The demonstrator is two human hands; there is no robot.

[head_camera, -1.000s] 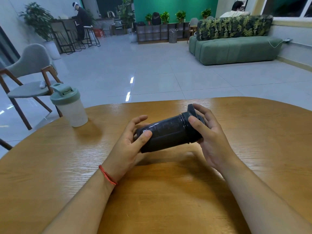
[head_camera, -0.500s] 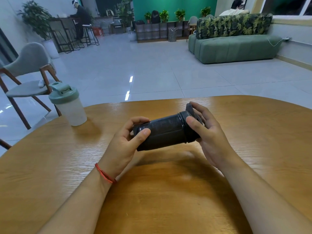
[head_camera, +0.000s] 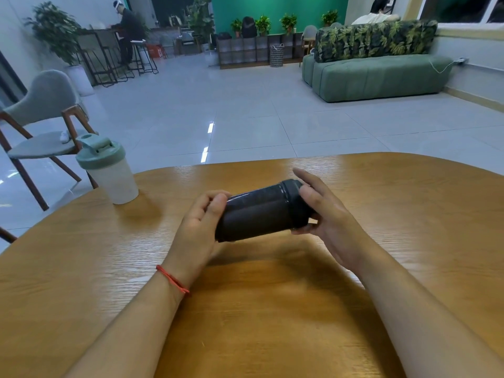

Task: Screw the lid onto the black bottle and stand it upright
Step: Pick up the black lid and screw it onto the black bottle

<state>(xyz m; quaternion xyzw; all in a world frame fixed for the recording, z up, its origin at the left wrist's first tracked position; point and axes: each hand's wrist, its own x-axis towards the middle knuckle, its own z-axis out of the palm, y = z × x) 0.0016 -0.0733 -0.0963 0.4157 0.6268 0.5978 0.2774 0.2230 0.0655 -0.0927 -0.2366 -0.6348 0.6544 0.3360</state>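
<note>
I saw the smooth, cylindrical black bottle [head_camera: 256,211] lying sideways above the glossy wood-grain table [head_camera: 109,255]. The left hand [head_camera: 200,227] clasped its base end, and the right hand [head_camera: 324,211] wrapped loosely around the matte ribbed lid [head_camera: 296,196], fingers partly spread.

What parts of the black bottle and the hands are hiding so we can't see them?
Head view only:
- Base of the black bottle: covered by the left hand.
- Top of the lid: behind the right hand, so how far it is screwed on is unclear.
- Bottle's underside: faces the table.
- Bottle's contents: walls too dark.
</note>
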